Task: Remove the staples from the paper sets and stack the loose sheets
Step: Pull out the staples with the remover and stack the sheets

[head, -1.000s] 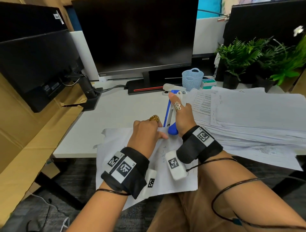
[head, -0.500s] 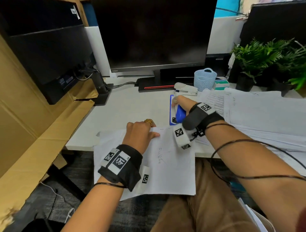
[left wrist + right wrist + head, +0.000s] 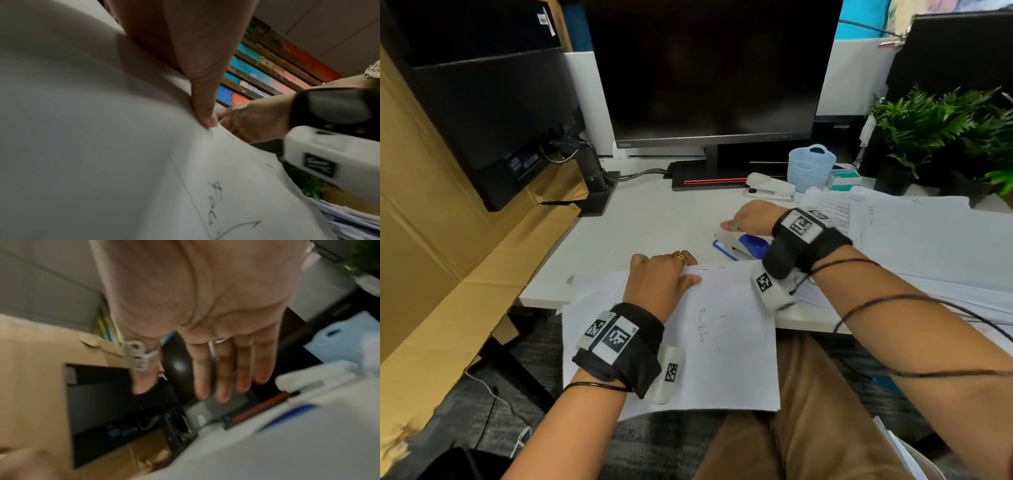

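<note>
behind the blue stapler, a white stapler

Bare desk lies open left of the blue staple remover; paper stack crowds the right

White desk – on it: monitor stand, white stapler, blue stapler, small basket, paper stack, potted plants.
</note>
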